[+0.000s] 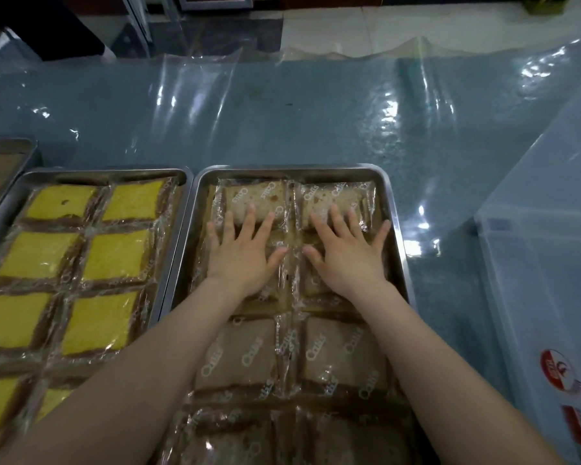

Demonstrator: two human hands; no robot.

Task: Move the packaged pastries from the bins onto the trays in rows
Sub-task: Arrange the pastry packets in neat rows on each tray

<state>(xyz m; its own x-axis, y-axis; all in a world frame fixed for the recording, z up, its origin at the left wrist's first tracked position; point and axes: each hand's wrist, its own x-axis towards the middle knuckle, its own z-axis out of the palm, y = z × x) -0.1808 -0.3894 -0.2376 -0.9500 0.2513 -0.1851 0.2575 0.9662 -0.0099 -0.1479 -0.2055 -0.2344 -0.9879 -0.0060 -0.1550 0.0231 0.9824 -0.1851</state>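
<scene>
Two trays look nearly full as your left hand [245, 253] and right hand [346, 255], fingers spread wide, press packaged pastries [344, 350] flat on the right tray [398, 236].

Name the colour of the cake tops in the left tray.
Bright yellow tops with brown edges, wrapped in clear plastic; head view shows it.

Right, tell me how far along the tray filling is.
Done: the left tray holds yellow pastries in two columns. In hand: the left hand and right hand press flat on brown pastries in the right tray, which looks full. Left: a third tray far left shows no packs; what the bin holds cannot be seen.
</scene>
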